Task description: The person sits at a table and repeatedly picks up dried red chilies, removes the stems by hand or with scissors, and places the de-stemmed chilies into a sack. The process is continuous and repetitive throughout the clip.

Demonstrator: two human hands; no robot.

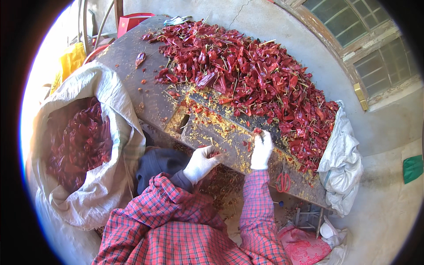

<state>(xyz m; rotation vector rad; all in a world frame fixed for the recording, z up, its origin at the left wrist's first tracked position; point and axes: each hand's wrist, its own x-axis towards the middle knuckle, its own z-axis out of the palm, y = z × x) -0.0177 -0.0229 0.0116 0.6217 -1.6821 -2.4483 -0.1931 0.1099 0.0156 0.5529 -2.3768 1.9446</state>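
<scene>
My left hand [202, 164], in a white glove, is closed around a dried red chili pepper [214, 154] just off the table's near edge; only part of it shows. Over the table, the white-gloved right hand [262, 151] pinches a small red chili piece [257, 131] between thumb and fingers. Beyond both hands spreads a large heap of dried red chilies [241, 69], many with stems. Scissors with red handles [283, 182] lie near the edge, to the right of my right hand. Yellow seeds [225, 127] and red scraps are strewn over the boards.
On the left stands an open white woven sack [127, 132] holding dried chilies [81, 142]. Another white sack [341, 169] hangs at the table's right end. A glove [178, 21] lies at the back of the table [129, 71]. Below right are a metal frame [309, 217] and a pink bag [303, 245].
</scene>
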